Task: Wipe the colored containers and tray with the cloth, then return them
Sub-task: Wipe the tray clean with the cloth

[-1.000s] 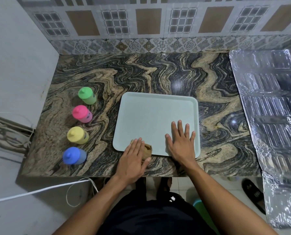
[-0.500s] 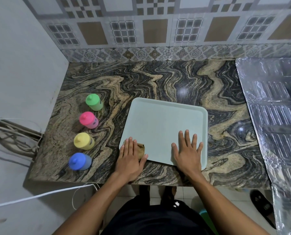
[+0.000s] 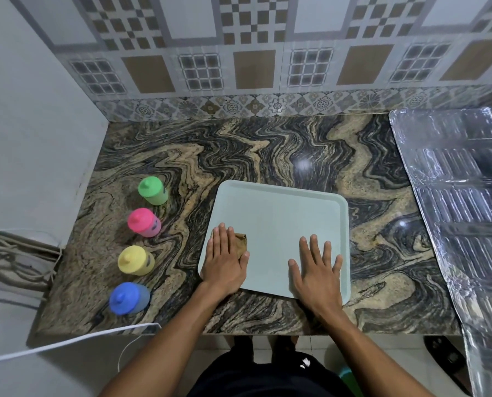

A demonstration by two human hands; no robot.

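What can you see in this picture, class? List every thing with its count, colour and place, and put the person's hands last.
tray: one, pale green, on the counter, centre front.
cloth: one, brown, on the tray's near left corner.
containers: four, in a row left of the tray, far to near: green container, pink container, yellow container, blue container.
counter: one, dark and tan marbled.
foil sheet: one, silver, right end.
cable: one, white, below the front left edge.
left hand: flat on the cloth.
right hand: flat on the tray.
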